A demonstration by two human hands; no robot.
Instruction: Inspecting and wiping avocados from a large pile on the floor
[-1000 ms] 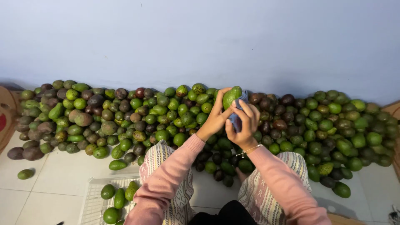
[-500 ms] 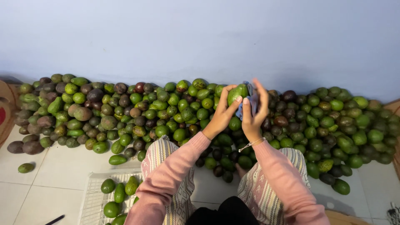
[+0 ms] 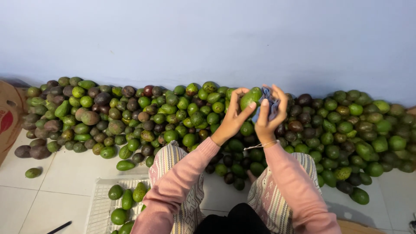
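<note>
Left hand clamped around a green avocado, thumb along its near side and fingers curled over its left flank. Right hand closed on a crumpled blue cloth, pressing it against the right side of the same fruit. Both grips shut, meeting on the avocado, held up in the air just above the centre of the heap, close to the far wall. Thin thread bracelet around the right wrist. Pink sleeves running back toward the near edge, over striped trousers with knees spread apart.

Beyond and below the hands, a long pile of avocados lying on the tiled floor against the pale blue wall, stretching from far left to far right; mostly green, with darker purple-brown ones mixed in. At near left, a white plastic crate holding a few green avocados. One stray avocado alone on the tiles, left of the crate. Edge of a cardboard box at the far left.
</note>
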